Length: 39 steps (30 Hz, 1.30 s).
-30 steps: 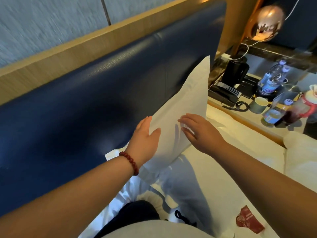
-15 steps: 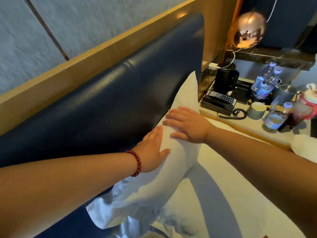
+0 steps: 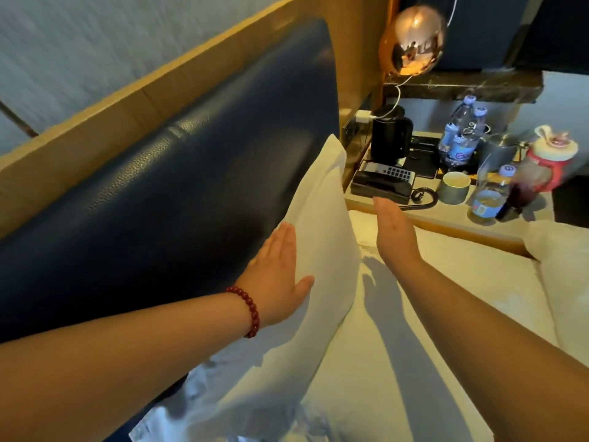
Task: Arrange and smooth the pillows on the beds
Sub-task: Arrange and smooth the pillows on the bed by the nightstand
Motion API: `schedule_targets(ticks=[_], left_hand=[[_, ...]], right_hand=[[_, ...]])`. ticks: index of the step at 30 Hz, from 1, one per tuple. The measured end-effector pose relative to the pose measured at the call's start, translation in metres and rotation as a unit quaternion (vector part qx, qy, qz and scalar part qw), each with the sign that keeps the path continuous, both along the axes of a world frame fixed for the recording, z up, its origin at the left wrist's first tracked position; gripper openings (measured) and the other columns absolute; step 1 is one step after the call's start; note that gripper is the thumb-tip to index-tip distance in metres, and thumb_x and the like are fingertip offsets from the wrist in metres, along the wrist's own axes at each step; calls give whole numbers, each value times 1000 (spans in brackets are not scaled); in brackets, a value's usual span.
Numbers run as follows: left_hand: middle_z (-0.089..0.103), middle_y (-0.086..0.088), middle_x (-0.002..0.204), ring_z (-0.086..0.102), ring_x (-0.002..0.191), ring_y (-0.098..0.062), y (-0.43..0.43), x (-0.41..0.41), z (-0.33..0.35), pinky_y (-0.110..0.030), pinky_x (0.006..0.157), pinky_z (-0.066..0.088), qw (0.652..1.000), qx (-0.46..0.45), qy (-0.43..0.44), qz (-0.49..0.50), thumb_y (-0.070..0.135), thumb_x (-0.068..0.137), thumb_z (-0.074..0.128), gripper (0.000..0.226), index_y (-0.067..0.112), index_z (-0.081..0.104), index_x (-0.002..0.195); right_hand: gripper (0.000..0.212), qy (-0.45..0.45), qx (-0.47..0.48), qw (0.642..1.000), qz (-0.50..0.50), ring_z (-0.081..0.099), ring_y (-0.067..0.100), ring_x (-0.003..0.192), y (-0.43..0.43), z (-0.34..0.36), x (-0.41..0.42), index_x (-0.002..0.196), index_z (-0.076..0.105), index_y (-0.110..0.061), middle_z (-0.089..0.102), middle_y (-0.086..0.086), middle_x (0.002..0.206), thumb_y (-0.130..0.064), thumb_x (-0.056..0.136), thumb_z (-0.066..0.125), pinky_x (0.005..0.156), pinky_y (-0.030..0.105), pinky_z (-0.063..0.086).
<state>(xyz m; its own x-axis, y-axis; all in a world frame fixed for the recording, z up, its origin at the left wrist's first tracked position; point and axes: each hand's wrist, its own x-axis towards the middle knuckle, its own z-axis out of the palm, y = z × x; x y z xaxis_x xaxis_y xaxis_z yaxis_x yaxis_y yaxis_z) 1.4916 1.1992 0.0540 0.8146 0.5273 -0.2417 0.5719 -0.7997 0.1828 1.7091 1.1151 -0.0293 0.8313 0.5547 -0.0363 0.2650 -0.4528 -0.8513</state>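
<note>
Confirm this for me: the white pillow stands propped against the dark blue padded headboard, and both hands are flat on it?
Not quite. In the head view only the left hand lies flat on the white pillow, which does stand propped against the dark blue padded headboard. The right hand is open and off the pillow, held beside it above the bed.

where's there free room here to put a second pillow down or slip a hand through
Bare sheet lies open between the standing pillow and the white bedding at right. A gap also runs between the pillow's far corner and the nightstand edge, where the right hand hovers. The nightstand itself is crowded: phone, kettle, cup, bottles.
</note>
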Motion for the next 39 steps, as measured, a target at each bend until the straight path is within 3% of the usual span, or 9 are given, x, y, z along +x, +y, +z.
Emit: schedule_targets(ticks=[2, 5, 10, 13, 18, 22, 25, 31, 39], left_hand=[[-17, 1, 162, -4, 150, -23, -1, 11, 1, -41, 118, 15, 999, 46, 5, -28, 56, 95, 44, 91, 19, -15, 153], [-24, -1, 161, -9, 150, -27, -3, 20, -4, -44, 117, 16, 990, 113, 27, -74, 61, 94, 39, 90, 21, -16, 152], [-27, -3, 159, -14, 149, -29, -3, 21, -12, -44, 118, 9, 981, 163, 38, -94, 66, 93, 29, 87, 21, -18, 152], [-29, -3, 159, -25, 145, -32, -9, 25, -12, -47, 116, -6, 963, 209, 84, -148, 65, 94, 19, 79, 26, -18, 152], [-6, -6, 164, -16, 148, -36, -39, 55, -43, -62, 115, -10, 924, 306, 119, -198, 63, 96, 13, 70, 27, 2, 155], [6, -7, 164, -3, 150, -30, -86, 79, -110, -50, 119, -8, 966, 175, 98, -161, 53, 100, 14, 64, 21, 7, 155], [-3, -5, 164, -6, 150, -25, -96, 92, -162, -43, 122, -1, 988, 85, 69, -109, 54, 100, 13, 66, 19, 3, 156], [-10, 6, 163, -12, 149, -11, -83, 102, -214, -30, 116, -8, 998, -9, -57, -22, 61, 98, 15, 73, 22, -3, 156], [-14, 7, 163, -14, 148, -10, -81, 108, -252, -28, 116, -8, 993, 45, -111, -5, 63, 95, 11, 73, 25, -8, 155]], right_hand=[[49, 76, 28, 996, -33, 40, 21, 140, -17, -19, -3, 148, 43, -21, 45, 1, 152, -42, 106, 27, 115, 37, 29], [46, 106, 15, 993, -39, 46, 24, 134, -44, -46, 0, 142, 50, -16, 51, 5, 146, -38, 106, 34, 112, 38, 34], [41, 91, -27, 995, -36, 53, 28, 126, -83, -88, 16, 135, 55, -12, 57, 9, 138, -34, 106, 38, 106, 38, 39], [40, 83, -64, 994, -20, 56, 29, 123, -95, -105, 28, 134, 56, -14, 59, 10, 135, -37, 104, 42, 98, 34, 40], [42, 11, -122, 992, 8, 53, 28, 127, -104, -134, 30, 136, 57, -18, 59, 7, 138, -40, 102, 46, 106, 39, 39], [45, -112, -174, 978, 11, 53, 24, 127, -109, -153, 22, 136, 57, -22, 59, 1, 139, -46, 101, 42, 110, 40, 35], [46, -129, -184, 974, 12, 50, 23, 130, -110, -157, 21, 139, 53, -24, 56, 0, 143, -46, 102, 40, 113, 40, 33], [50, -139, -181, 973, 24, 46, 21, 133, -105, -157, 28, 143, 47, -30, 51, -4, 146, -53, 100, 41, 111, 40, 31], [59, -78, -131, 986, 67, 46, 24, 134, -31, -153, 65, 141, 50, -36, 49, -4, 149, -53, 86, 67, 109, 42, 41]])
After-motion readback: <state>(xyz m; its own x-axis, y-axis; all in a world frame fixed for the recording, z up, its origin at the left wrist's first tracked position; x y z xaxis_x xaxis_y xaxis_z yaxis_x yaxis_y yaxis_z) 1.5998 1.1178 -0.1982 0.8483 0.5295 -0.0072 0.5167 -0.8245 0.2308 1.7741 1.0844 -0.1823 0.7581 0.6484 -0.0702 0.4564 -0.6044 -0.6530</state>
